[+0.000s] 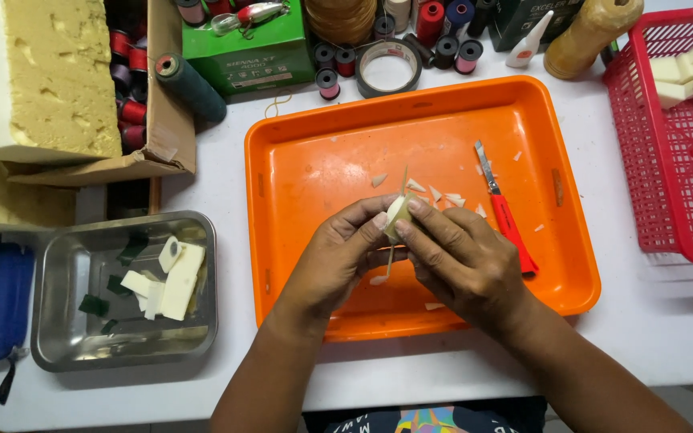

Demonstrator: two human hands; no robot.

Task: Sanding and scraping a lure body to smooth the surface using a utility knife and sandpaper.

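Head view, looking straight down: both forearms enter from the lower edge and converge over the middle of the shallow orange plastic tray (298,144). The left hand (338,256) is curled, thumb and forefinger pinching the left side of a small pale cream foam piece (395,216). The right hand (463,256) closes on the same piece from the right, fingertips touching those of the left hand. A thin pale stick (393,258) runs through the piece, showing above and below the fingers.

Both hands are grasping; neither is released. The piece sits between the two hands, held above the tray floor near its centre.

Pale offcut chips (443,194) lie on the tray just beyond the fingers. A red-handled craft knife (507,220) lies on the tray just beside the right hand, blade pointing away. The tray floor to the left and far side is open. On the white bench (643,313), a steel pan with foam scraps (66,321) stands left of the tray, and a red mesh basket (667,176) stands to the right, both apart from the hands.
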